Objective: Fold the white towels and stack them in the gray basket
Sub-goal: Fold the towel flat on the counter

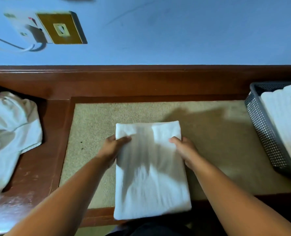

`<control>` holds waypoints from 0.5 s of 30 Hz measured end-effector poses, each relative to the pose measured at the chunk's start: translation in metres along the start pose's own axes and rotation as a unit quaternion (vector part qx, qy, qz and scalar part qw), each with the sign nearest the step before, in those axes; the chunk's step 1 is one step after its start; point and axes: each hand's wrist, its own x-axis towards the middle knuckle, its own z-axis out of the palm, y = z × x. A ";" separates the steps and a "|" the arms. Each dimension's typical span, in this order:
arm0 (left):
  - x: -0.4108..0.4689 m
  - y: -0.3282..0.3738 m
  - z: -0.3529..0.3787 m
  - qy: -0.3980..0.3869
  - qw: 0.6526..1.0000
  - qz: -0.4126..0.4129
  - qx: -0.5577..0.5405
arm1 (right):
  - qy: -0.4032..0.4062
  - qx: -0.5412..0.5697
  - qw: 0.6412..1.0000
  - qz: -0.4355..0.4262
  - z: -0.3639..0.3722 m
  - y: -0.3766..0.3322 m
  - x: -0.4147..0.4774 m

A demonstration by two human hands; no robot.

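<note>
Left hand point(112, 149), right hand point(184, 150) grip folded white towel point(150, 176), centre. Gray mesh basket point(260, 126), right: part-stacked. Crumpled white heap point(10, 133), left: pending.

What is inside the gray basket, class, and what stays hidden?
Folded white towels lie in the gray basket. Its floor and the towel count cannot be seen: the upper layer and the picture's edge hide them.

Worktop point(39, 167): glossy red-brown wood, raised back ledge, beige speckled inlay point(209, 150) at centre.
Wall point(175, 31): blue, behind worktop.
Socket plate point(61, 28): brass-coloured, upper left on wall.
Plug point(27, 29): white, just beside plate; cables point(13, 46) trailing left.
</note>
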 end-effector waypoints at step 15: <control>-0.085 -0.013 -0.051 -0.016 0.756 0.448 0.478 | 0.068 -0.340 0.780 -0.521 -0.067 0.029 -0.068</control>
